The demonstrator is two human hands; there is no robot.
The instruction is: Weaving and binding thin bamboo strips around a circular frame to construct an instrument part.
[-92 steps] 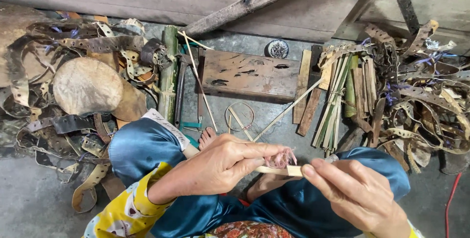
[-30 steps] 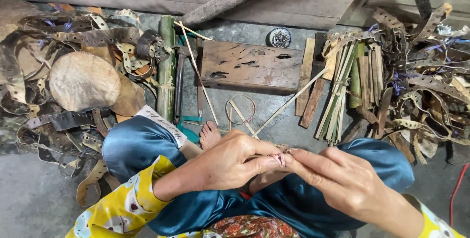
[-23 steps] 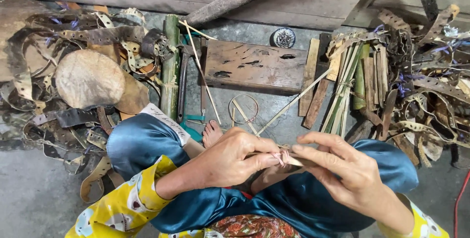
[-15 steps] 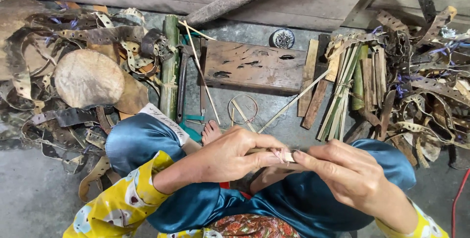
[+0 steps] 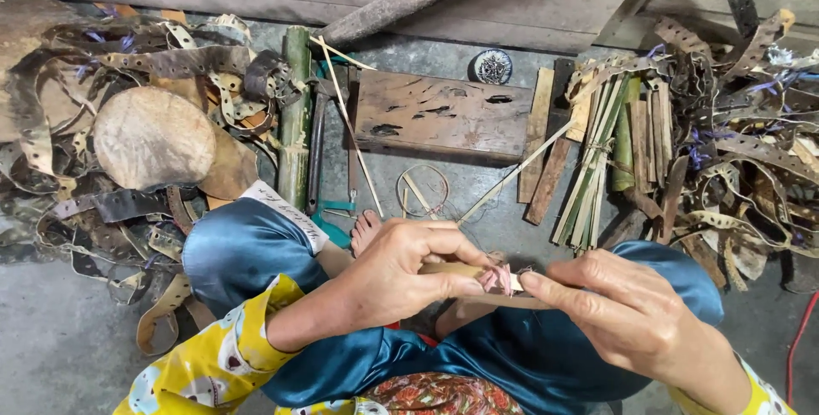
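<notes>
Strip [image 5: 465, 270] w/ pink tie [image 5: 497, 278] pinched btwn left hand [image 5: 401, 274] & right hand [image 5: 636, 317] fingertips (both closed).

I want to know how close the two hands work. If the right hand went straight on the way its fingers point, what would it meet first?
The right hand points leftward along the thin bamboo strip. It would probably first meet the pink binding wrapped on that strip, then the left hand's fingertips, though depth is unclear.
</notes>
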